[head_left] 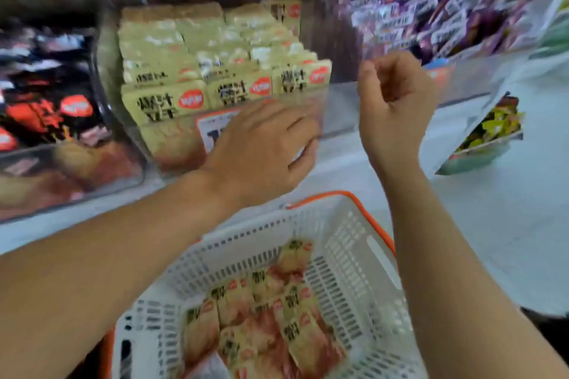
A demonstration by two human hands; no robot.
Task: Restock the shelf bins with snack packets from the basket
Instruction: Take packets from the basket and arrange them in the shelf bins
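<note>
Here, a person's left hand [264, 148] reaches palm-down to the front of a clear shelf bin [320, 114] packed with upright beige snack packets [163, 103], its fingers loosely spread and holding nothing. The right hand [395, 104] is raised beside it, its fingers curled inward; whether they pinch anything cannot be told. Below, a white basket [348, 255] with an orange rim holds more beige packets [261, 314]. Neighbouring bins carry dark packets [46, 108] and purple packets [431, 21].
</note>
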